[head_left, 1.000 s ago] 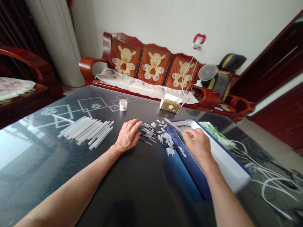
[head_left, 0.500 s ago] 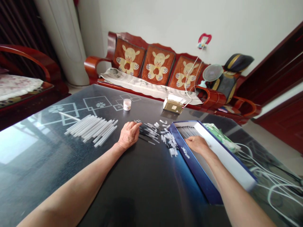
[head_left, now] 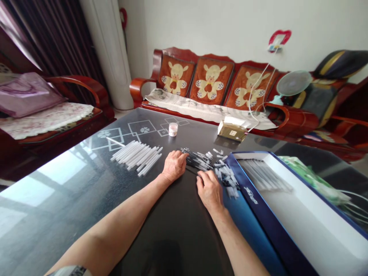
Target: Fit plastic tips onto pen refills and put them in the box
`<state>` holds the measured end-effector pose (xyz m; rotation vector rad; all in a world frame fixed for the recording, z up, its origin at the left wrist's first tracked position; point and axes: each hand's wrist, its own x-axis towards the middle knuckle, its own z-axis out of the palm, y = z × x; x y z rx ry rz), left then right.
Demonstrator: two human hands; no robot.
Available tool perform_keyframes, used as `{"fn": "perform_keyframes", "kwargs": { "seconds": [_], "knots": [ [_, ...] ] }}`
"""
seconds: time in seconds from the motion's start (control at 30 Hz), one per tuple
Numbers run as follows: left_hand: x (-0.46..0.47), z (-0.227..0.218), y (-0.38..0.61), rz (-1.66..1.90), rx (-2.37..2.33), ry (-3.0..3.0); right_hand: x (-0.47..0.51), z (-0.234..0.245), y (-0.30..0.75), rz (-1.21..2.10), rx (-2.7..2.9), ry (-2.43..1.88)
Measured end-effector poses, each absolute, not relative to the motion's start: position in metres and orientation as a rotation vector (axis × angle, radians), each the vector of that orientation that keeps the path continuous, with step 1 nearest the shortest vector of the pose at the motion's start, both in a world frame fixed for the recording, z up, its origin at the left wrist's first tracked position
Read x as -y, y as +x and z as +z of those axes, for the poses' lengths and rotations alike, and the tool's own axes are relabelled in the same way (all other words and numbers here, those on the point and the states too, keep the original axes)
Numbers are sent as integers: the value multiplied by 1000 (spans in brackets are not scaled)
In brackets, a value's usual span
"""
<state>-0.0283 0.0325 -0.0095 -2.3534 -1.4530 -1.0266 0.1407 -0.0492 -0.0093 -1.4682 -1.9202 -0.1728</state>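
**Q:** Left hand (head_left: 175, 165), state of the fingers?

**A:** Released. Laid nearly flat on the worktop (head_left: 57, 218), fingertips resting on the near end of the dark-tipped slender pieces (head_left: 198, 161). No clench. Probable reason for this placement: steadying the heap against scatter.

**Q:** Right hand (head_left: 209, 190), state of the fingers?

**A:** Curled, tips pointing down at the near edge of the heap, just beside the loose white-and-dark pieces (head_left: 228, 180). Any grasp on a small piece: cannot tell from this view.

**Q:** Layout of the parts?

**A:** Apparently sorted by kind, for separation without mixing. Bundle of white plastic tubes (head_left: 136, 155) to the left of both hands, laid roughly parallel, probably for lifting as one lot. Dark-tipped pieces directly ahead of the hands, within short reach. White-and-dark pieces between that heap and the open blue-and-white box (head_left: 299, 214). Rows of white tubes (head_left: 263, 174) inside the box, aligned lengthwise, likely for compact packing.

**Q:** Other items on the worktop?

**A:** Small white jar (head_left: 173, 129) and cardboard packet (head_left: 232, 130), both set back, well apart from the hands, seemingly to keep the near area free for handling.
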Motion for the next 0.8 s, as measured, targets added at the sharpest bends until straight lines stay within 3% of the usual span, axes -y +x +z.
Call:
{"fn": "perform_keyframes", "kwargs": {
  "seconds": [0.33,0.7,0.8],
  "knots": [
    [-24,-5,-30,-734,1931,-2171,46,-13,145,-149,1977,-1475],
    [-25,24,-42,-758,1923,-2222,44,-12,145,-105,1979,-1521],
    [-32,42,-55,-459,2081,-2251,44,-13,145,-107,1967,-1536]
  ]
}}
